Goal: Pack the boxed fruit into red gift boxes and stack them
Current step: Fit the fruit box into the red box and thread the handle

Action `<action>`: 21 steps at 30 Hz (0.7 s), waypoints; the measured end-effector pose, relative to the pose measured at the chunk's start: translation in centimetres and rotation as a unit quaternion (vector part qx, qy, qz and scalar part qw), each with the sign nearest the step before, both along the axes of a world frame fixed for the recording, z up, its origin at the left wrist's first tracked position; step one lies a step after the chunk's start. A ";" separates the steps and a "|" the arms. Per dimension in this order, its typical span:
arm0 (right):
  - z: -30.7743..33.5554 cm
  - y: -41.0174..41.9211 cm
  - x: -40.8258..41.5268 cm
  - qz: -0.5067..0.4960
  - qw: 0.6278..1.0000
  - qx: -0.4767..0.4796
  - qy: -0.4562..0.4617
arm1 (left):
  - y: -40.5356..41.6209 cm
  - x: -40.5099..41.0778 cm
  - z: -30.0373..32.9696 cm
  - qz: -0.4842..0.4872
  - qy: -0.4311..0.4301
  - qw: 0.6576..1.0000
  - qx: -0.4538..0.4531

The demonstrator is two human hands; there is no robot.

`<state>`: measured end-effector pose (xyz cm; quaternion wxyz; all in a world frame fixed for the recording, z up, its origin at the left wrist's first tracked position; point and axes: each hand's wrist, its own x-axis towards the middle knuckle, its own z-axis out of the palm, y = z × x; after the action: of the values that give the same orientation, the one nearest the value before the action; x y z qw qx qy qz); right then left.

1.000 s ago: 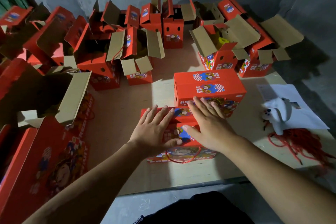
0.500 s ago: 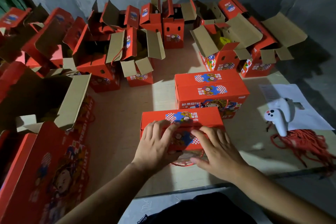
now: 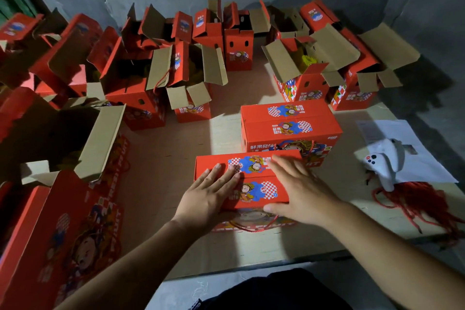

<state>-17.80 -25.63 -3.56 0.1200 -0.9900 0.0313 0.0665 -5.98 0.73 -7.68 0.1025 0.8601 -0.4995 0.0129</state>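
Pressing flat, the left hand (image 3: 210, 195) and right hand (image 3: 300, 189), fingers straight, are laid on the closed red gift box (image 3: 251, 184) near the cardboard sheet's (image 3: 156, 184) front edge; unlatched flaps may spring open when released.

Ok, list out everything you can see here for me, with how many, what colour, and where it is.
closed gift boxes: two, red, centre of the board, one behind the other
open gift boxes: many, red with brown flaps, along the back and left
flat gift box: one, red, near left
board: one, pale, under the boxes
paper sheet: one, white, right
handheld device: one, white, on the paper
cord bundle: one, red, right, by the device
left hand: flat on the nearer closed box
right hand: flat on the same box
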 end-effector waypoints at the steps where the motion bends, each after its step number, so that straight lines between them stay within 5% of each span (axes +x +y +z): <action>1: 0.1 -0.4 0.3 0.002 1.000 0.004 0.025 | 0.2 0.7 0.4 -0.006 -0.016 1.000 0.000; 5: -1.1 1.6 -0.9 -0.023 0.998 -0.022 0.049 | 1.4 1.6 0.5 0.077 -0.058 0.994 -0.060; 8: -1.6 4.3 -2.6 -0.085 0.995 -0.026 0.055 | 1.7 -0.4 -1.3 0.290 0.056 0.945 -0.140; 10: -1.4 5.9 -3.1 -0.092 0.991 -0.072 0.065 | 1.2 -2.2 -2.2 0.375 0.240 0.867 -0.223; 13: 0.2 5.8 -2.0 -0.073 0.993 -0.089 -0.028 | -0.2 -4.1 -2.6 0.307 0.546 0.677 -0.386; 15: 1.2 4.0 0.0 -0.119 0.988 -0.060 -0.083 | -1.0 -4.6 -2.5 0.318 0.603 0.614 -0.397; 17: 1.6 2.0 2.1 -0.213 0.976 -0.040 -0.022 | -1.4 -4.9 -2.6 0.366 0.615 0.590 -0.374; 21: 0.9 0.2 4.8 -0.283 0.950 0.066 0.112 | -1.6 -6.0 -1.3 0.404 0.725 0.471 -0.298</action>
<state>-12.99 -25.40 -2.68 0.1944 -0.9167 0.3190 0.1419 -11.94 -0.88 -9.02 0.6620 0.5855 0.1901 -0.4275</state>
